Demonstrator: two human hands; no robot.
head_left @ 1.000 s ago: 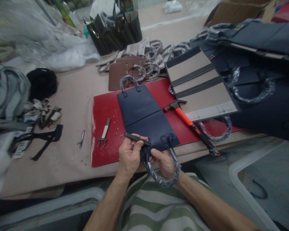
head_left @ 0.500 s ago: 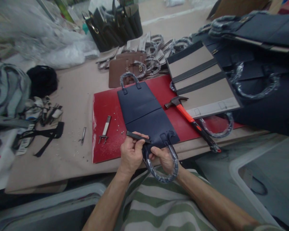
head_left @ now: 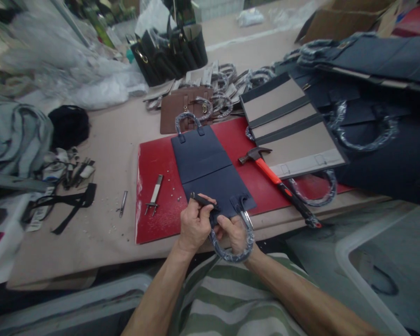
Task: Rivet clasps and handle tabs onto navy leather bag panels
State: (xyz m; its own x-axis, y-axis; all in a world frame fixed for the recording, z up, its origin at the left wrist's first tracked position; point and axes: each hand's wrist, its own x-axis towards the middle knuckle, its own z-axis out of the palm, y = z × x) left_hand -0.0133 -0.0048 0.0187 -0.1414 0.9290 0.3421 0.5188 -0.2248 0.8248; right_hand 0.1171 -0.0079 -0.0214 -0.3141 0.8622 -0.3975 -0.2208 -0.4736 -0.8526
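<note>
A flat navy bag panel lies on a red board, one wrapped handle at its far end and one at its near end. My left hand is closed on a thin dark tool, its tip at the near handle's left tab. My right hand pinches the near plastic-wrapped handle beside that tab. Both hands sit at the table's front edge, touching the panel.
A hammer with an orange grip lies right of the panel. A metal punch and a small tool lie to the left. Stacked navy panels, grey-backed panels, a brown bag and wrapped handles fill the far right.
Both hands have drawn closer together at the near handle's left tab, and the dark tool now points more steeply toward it. The view shifted slightly.
</note>
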